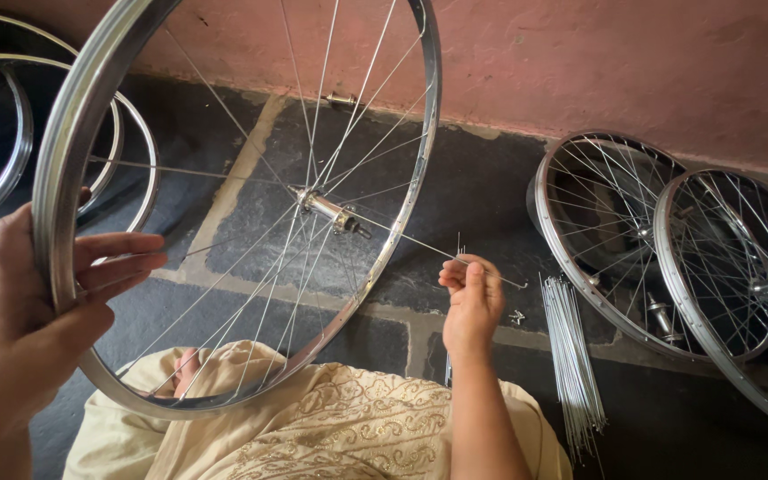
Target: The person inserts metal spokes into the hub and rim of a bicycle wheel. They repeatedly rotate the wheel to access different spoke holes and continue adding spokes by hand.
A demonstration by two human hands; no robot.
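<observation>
While my left hand (pixel 24 311) grips the wheel rim (pixel 73 133), my right hand (pixel 471 298) pinches a loose spoke (pixel 420 242) just right of the hub (pixel 331 212).

Floor (pixel 473 191) of dark stone slabs with pale joints, meeting a pink wall (pixel 624 62) at the back. Bundle of loose spokes (pixel 571 364) lying on the floor at right, just beside two spoked wheels (pixel 668 240) propped overlapping near the wall. Bare rims (pixel 135 151) stacked at far left. Small metal part (pixel 341 100) at the foot of the wall. Tiny metal bits (pixel 516 316) near the bundle.
</observation>
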